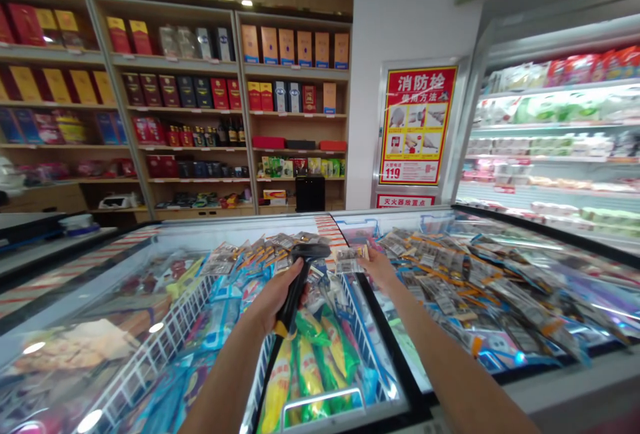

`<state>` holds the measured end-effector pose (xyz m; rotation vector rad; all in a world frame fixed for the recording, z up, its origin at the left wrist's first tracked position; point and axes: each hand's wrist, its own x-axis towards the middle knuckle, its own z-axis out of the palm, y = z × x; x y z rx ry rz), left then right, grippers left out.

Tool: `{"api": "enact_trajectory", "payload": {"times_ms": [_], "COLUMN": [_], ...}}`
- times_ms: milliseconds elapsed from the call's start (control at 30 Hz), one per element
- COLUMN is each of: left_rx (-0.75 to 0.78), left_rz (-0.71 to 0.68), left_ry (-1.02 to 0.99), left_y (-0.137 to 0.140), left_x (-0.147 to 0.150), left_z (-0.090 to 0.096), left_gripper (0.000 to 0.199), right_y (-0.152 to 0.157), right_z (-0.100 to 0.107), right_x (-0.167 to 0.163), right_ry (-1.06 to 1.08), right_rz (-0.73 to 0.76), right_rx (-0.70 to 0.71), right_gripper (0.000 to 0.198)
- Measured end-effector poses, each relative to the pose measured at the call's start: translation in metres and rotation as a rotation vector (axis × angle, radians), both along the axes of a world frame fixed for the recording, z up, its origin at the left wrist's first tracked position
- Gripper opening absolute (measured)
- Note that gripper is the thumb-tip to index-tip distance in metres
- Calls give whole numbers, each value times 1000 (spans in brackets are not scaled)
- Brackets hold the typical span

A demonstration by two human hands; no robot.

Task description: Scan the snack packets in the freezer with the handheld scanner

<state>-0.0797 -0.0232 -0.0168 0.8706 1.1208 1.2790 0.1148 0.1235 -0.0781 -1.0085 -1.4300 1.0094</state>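
My left hand (280, 294) is wrapped round the handle of a black barcode scanner (311, 251) with a yellow-tipped grip. Its head points to the right, and a dark cord runs down from the handle. In my right hand (376, 266) is a small flat packet (350, 259), pinched at its right side, with a printed label facing up. The packet is just right of the scanner's head. Both hands are above an open-top freezer. Below them a white wire basket (350, 301) holds yellow and green wrapped ice pops (310, 361).
Many similar packets (450, 267) lie piled on the freezer's right glass lid; more (270, 247) lie at the back left. Blue packages (220, 314) fill the neighbouring section. Boxed-goods shelves (295, 114) stand behind, a lit refrigerated cabinet (555, 127) at right.
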Motion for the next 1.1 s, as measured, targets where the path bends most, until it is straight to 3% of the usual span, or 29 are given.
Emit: {"api": "enact_trajectory", "payload": {"times_ms": [100,367,500,733,1100], "left_rx": [-5,-2,-10,-7,2], "left_rz": [-7,-22,-28,-90,-110], "left_ry": [-8,24,-6,-133,-141], "left_y": [0,0,-1,-3,-3], "left_x": [0,1,3,6,8], "left_z": [-1,-2,0,2,1], "left_gripper": [34,33,31,31,31], "right_y": [-1,2,3,11,14], "right_z": [1,1,-2,-18,-23], "right_x": [2,2,-6,-15,-15], "right_ry": [48,488,598,545,533], "right_rz": [39,94,148,97,115], "right_rx": [-126,-323,-329,-219,-205], "right_gripper": [25,15,29,29,31]}}
